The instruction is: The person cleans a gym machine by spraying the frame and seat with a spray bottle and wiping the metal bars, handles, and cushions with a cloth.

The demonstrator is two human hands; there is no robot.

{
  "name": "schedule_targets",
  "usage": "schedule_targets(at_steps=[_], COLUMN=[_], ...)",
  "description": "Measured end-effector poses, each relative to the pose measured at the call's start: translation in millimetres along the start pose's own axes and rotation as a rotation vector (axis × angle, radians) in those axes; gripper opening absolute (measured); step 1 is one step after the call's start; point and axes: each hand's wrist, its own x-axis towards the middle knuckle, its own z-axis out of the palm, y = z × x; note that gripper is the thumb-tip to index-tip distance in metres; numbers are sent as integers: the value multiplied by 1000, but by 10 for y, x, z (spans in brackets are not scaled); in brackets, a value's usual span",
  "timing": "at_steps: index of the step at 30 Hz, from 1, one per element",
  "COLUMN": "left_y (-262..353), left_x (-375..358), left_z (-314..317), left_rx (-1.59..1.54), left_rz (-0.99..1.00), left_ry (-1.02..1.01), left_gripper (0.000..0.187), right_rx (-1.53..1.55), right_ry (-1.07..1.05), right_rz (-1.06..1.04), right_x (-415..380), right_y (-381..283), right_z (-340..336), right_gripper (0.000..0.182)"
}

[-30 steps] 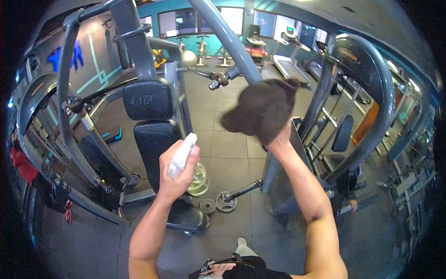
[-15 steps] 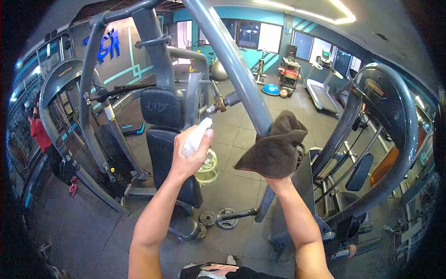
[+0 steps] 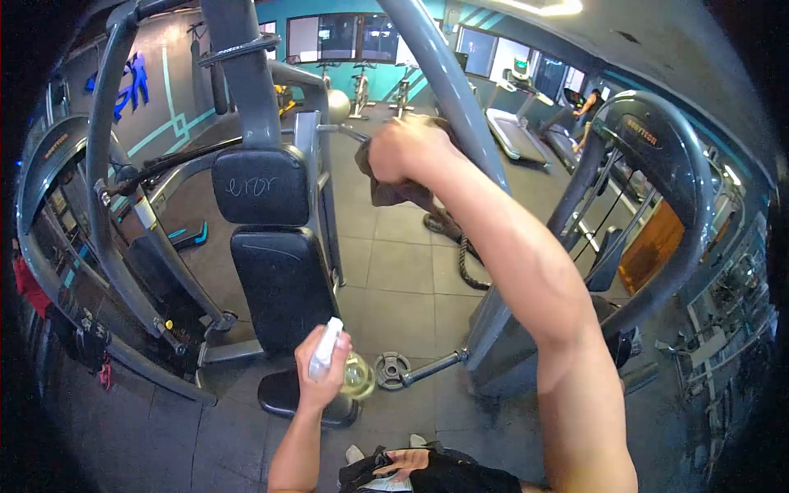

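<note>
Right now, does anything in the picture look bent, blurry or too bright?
In the head view, the picture curves toward black corners, like wide-lens distortion; in the head view, the ceiling light is washed out and the slanting bar catches glare; in the head view, the right hand looks slightly soft, while the backrest's lettering reads clearly.

I'm in a gym, on a floor of dark square tiles [image 3: 401,264]. At nine to ten o'clock a padded seat machine has a black backrest [image 3: 283,287] under a headrest [image 3: 261,186] marked "eror". At two o'clock stands a machine with a big curved frame [image 3: 699,164]. Toward twelve, by the teal wall [image 3: 329,20], I see exercise bikes [image 3: 362,89] and, just left of them, a pale exercise ball [image 3: 338,108]. Treadmills [image 3: 516,135] line up at one o'clock, and a round weight plate [image 3: 392,370] lies on the floor near the middle.
</note>
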Motion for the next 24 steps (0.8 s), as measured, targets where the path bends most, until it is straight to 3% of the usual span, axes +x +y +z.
schedule_targets(at_steps=[2,4,6,9,12,14,15,16,18,23,24], left_y=[-134,-230,-347,-473,-708,-921,-930,-968,-1057,-1298,-1303], left_x=[-130,-238,-388,-585,-793,-911,-930,-965,-1005,-1233,-1270], left_z=[-97,-233,-354,-521,-662,-706,-743,-775,-842,-1023,-1074], left_rx=[-8,18,11,-25,-69,-89,-122,-130,-142,-61,-56], left_rz=[-18,-22,-87,-126,-220,-289,-357,-373,-388,-385,-396], left_ry=[-28,-70,-59,5,12,27,46,52,71,57,60], left_gripper=[25,24,22,17,12,11,11,12,13,19,21], right_rx=[-14,-230,-266,-566,-849,-1133,-1105,-1083,-1017,-843,-894], right_ry=[91,493,734,661,118,26,30,56,-7,401,337], right_rz=[92,25,-16,97,337,386,487,531,571,441,330], right_x=[-412,-600,-765,-818,-416,-104,139,353,515,1107,1135], right_y=[-144,-137,-140,-257,-581,-677,-630,-517,-572,-206,-289], right_z=[-42,435,596,574,501,670,812,922,882,1417,1351], right_gripper=[27,33,42,52,55,53,47,29,21,18,15])
